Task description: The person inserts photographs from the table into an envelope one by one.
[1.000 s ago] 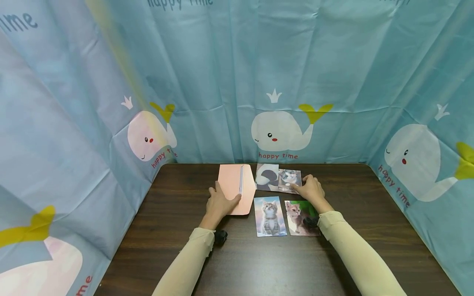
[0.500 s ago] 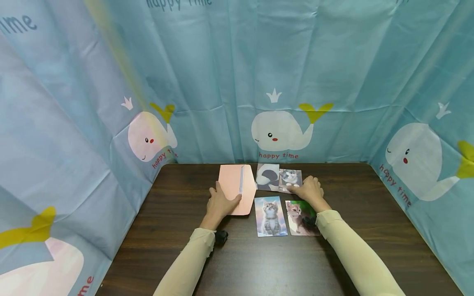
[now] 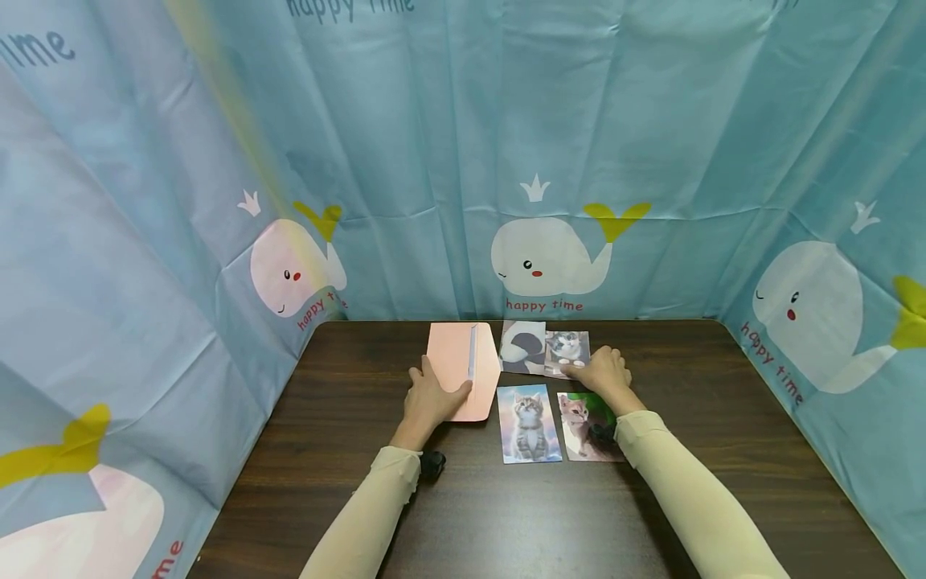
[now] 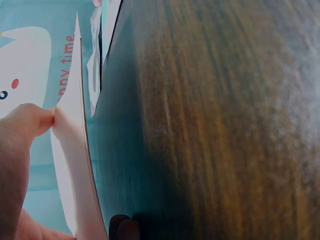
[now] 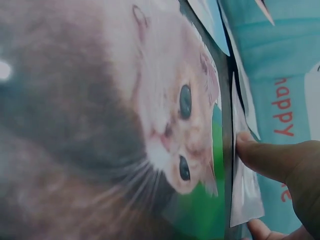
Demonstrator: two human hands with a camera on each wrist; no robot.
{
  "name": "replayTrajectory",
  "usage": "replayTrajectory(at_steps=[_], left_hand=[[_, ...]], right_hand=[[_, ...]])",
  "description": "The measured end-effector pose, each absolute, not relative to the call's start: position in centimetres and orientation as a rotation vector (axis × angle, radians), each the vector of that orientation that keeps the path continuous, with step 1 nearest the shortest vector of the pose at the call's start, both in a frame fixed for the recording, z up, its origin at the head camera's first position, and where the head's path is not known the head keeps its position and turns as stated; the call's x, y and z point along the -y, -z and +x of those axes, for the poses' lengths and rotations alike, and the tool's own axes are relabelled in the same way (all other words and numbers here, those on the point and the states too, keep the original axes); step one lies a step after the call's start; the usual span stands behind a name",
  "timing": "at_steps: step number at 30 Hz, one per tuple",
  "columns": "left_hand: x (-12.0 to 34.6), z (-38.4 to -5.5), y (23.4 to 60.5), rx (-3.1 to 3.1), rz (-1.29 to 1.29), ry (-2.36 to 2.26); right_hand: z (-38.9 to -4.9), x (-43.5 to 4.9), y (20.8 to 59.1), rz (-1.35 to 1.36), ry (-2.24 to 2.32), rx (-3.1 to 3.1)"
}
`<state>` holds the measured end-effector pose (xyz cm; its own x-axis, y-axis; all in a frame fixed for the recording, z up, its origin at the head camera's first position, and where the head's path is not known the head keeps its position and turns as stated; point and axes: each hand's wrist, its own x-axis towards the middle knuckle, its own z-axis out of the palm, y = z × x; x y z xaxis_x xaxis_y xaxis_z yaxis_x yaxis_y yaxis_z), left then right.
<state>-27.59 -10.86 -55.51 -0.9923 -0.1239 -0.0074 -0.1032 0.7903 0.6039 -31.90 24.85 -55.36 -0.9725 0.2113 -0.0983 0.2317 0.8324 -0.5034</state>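
Note:
A pink envelope (image 3: 450,354) lies at the back of the table with a grey-blue strip showing near its flap. My left hand (image 3: 427,394) grips its near left part, thumb on top; the left wrist view shows the envelope (image 4: 75,165) edge-on, with the thumb pressed against it. Over to the right, my right hand (image 3: 608,371) holds a photo card of a grey-and-white cat (image 3: 567,347), thumb on its near edge and fingers at its right side. Below that hand lies a ginger kitten photo card (image 3: 579,430), large in the right wrist view.
A grey-and-white photo card (image 3: 522,347) lies between the envelope and the held card. Nearer sits a tabby kitten photo card (image 3: 530,424). All rest on a dark wooden table (image 3: 506,523), with a blue whale-print curtain (image 3: 405,161) at its back and sides.
My right thumb has slid slightly left and nearer along the cat photo card. My left hand and the envelope stay in place.

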Motion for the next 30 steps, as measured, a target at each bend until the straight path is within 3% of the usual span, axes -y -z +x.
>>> replayTrajectory(at_steps=[22,30], left_hand=[[10.9,-27.5,55.4,2.921,0.165,0.998],[10.9,-27.3,55.3,2.926,0.162,0.992]], right_hand=[[-31.3,-25.9,54.2,0.401,0.932,-2.954],[-31.0,-27.1,53.5,0.28,1.068,-2.992]])
